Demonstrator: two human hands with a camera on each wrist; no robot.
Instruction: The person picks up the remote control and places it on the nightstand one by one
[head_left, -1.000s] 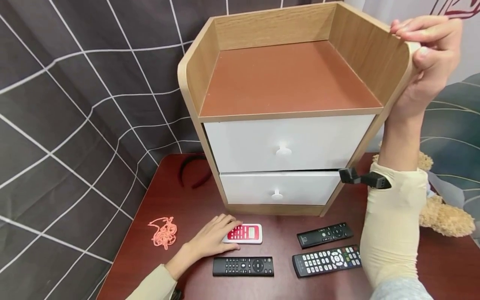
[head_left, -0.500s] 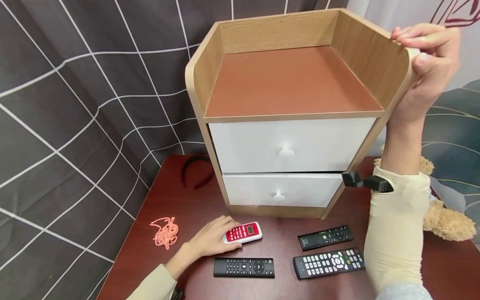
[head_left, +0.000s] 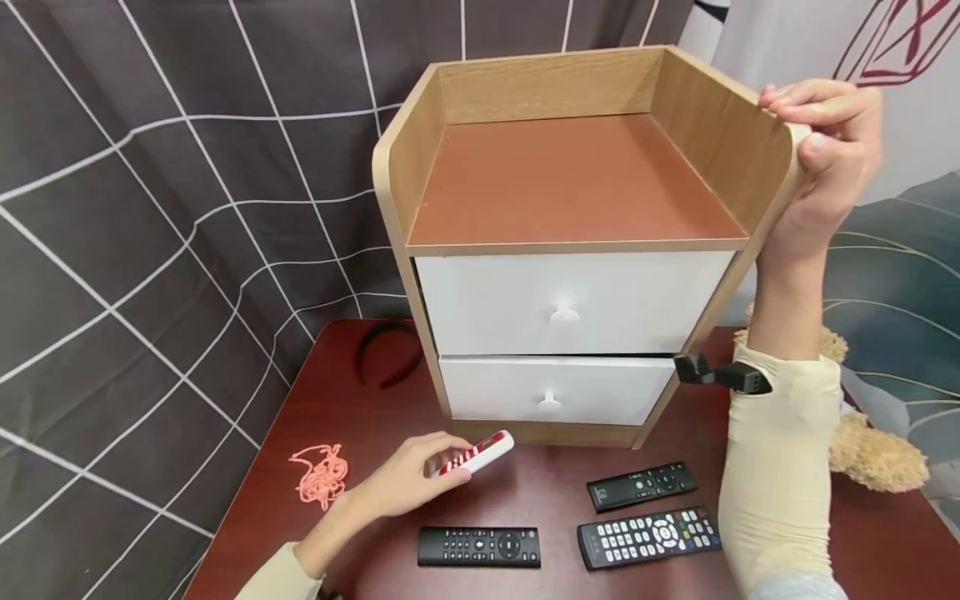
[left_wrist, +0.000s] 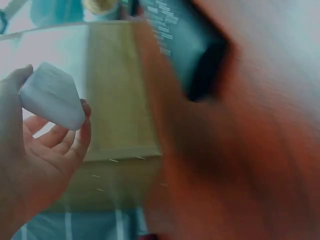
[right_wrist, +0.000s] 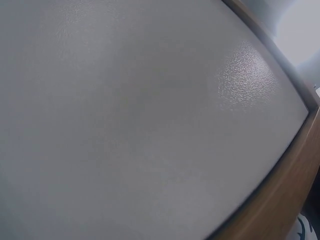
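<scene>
My left hand (head_left: pixel 405 479) holds a red and white remote control (head_left: pixel 489 454) between thumb and fingers. The remote is tilted up off the table, just before the cabinet's base. From the left wrist view, the white back of the remote (left_wrist: pixel 55 95) shows, while its red face is turned away. High on the right, my right hand (head_left: pixel 832 162) grips the top edge of the small wooden cabinet's (head_left: pixel 570 183) right side panel. That cabinet has two white drawers, and the lower drawer (head_left: pixel 600 392) stands slightly out. Only a white cabinet surface (right_wrist: pixel 150 110) fills the right wrist view.
A black remote (head_left: pixel 480 547) lies in front, with two more, a slim remote (head_left: pixel 642 486) and a larger remote (head_left: pixel 648 537), to the right. Coral string (head_left: pixel 322 477) and a dark headband (head_left: pixel 363 358) lie left. A plush toy (head_left: pixel 877 450) sits behind the right arm.
The left hand has lifted the red and white remote from the table and tilted it on edge. The right hand keeps its grip on the cabinet; the head view has shifted slightly.
</scene>
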